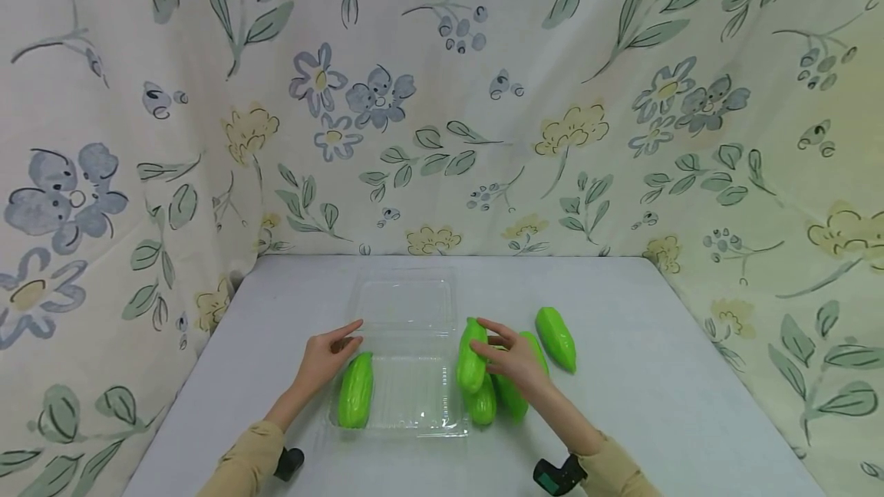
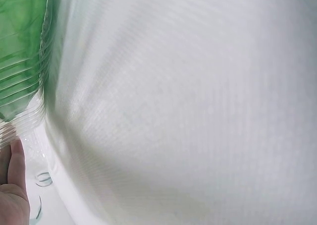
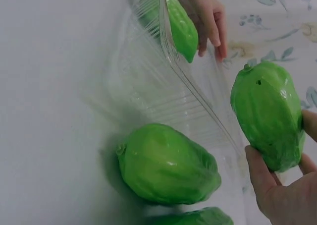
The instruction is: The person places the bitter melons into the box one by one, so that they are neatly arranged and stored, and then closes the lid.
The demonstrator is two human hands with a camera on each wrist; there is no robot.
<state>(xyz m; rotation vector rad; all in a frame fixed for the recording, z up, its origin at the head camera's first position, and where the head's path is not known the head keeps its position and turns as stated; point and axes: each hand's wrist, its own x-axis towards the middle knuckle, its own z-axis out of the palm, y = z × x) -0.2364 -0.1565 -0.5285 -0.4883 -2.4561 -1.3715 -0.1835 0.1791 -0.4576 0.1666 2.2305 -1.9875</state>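
White table (image 1: 663, 374), green fruit (image 1: 471, 368) pinched in right hand (image 1: 516, 360), left hand (image 1: 326, 357) relaxed, well apart

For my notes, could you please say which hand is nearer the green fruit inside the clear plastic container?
Left: the left hand is by the far end of the green fruit; the right hand is right of the container, holding another fruit.

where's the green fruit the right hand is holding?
Head view, just right of centre: the held green fruit is in the right hand at the clear container's right edge, partly overlapping another green fruit.
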